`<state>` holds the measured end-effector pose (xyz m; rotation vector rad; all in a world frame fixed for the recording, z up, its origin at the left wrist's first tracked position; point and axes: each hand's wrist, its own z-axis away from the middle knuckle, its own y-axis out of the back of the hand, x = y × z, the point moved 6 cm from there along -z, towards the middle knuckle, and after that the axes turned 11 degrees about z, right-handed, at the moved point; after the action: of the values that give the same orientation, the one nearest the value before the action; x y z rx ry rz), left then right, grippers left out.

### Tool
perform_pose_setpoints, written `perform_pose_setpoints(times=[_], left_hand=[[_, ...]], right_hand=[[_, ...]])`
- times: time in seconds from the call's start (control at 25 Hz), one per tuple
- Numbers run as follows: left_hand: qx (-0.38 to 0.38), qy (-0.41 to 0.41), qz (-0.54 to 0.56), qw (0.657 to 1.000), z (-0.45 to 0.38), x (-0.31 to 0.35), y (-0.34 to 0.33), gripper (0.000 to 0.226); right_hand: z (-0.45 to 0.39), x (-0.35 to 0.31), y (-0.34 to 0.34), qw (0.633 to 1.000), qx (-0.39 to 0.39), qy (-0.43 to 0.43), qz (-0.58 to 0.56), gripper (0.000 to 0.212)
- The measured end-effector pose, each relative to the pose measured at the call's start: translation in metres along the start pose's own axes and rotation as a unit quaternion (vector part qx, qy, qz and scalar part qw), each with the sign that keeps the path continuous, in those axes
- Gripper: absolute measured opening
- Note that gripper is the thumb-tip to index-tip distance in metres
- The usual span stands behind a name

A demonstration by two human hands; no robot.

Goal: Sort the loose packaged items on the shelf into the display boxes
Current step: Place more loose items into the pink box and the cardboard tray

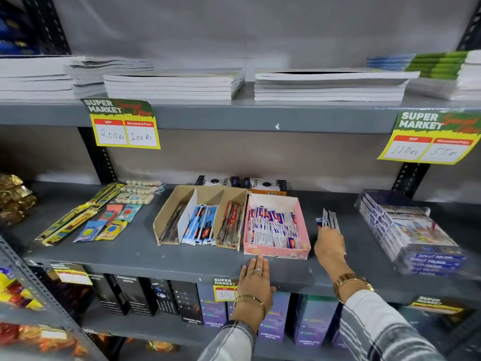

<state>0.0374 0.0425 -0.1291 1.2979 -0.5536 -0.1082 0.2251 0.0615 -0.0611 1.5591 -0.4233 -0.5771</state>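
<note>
**Hands at the pink display box**

My right hand grasps a few loose packets on the grey shelf, just right of the pink display box. My left hand lies flat and released, fingertips touching the box's near wall.

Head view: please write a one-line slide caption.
Right hand grips slim white-and-blue packets beside the pink cardboard display box; left hand rests on the grey shelf.
</note>
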Motion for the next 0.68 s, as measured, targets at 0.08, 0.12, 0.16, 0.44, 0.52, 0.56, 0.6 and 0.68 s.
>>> perform_pose_setpoints(times=[0.08, 0.12, 0.16, 0.44, 0.52, 0.56, 0.6, 0.68], left_hand=[[-0.007, 0.002, -0.002, 1.000, 0.000, 0.000, 0.000, 0.067], [-0.011, 0.002, -0.004, 1.000, -0.001, 0.000, -0.001, 0.067], [-0.012, 0.002, -0.008, 1.000, -0.001, 0.000, -0.001, 0.068], [-0.010, -0.005, -0.035, 0.999, -0.001, 0.000, -0.001, 0.070], [-0.006, -0.010, -0.042, 0.999, 0.000, -0.001, -0.001, 0.070], [-0.004, -0.013, -0.044, 0.999, 0.001, -0.002, -0.002, 0.070], [-0.002, -0.015, -0.045, 0.999, 0.002, -0.003, -0.001, 0.071], [0.000, -0.021, -0.046, 0.999, 0.004, -0.003, -0.001, 0.071]], right_hand=[[-0.002, 0.008, 0.002, 0.996, -0.003, -0.031, -0.086, 0.028], [-0.003, 0.012, 0.004, 0.990, 0.004, -0.050, -0.130, 0.026], [-0.001, 0.015, 0.007, 0.983, 0.015, -0.065, -0.172, 0.024], [0.021, 0.010, 0.039, 0.889, 0.063, -0.124, -0.436, 0.022], [0.027, 0.006, 0.044, 0.868, 0.052, -0.115, -0.480, 0.021], [0.030, 0.003, 0.045, 0.859, 0.043, -0.111, -0.499, 0.020], [0.033, 0.001, 0.045, 0.850, 0.036, -0.107, -0.514, 0.020], [0.038, -0.002, 0.046, 0.835, 0.023, -0.098, -0.541, 0.029]])
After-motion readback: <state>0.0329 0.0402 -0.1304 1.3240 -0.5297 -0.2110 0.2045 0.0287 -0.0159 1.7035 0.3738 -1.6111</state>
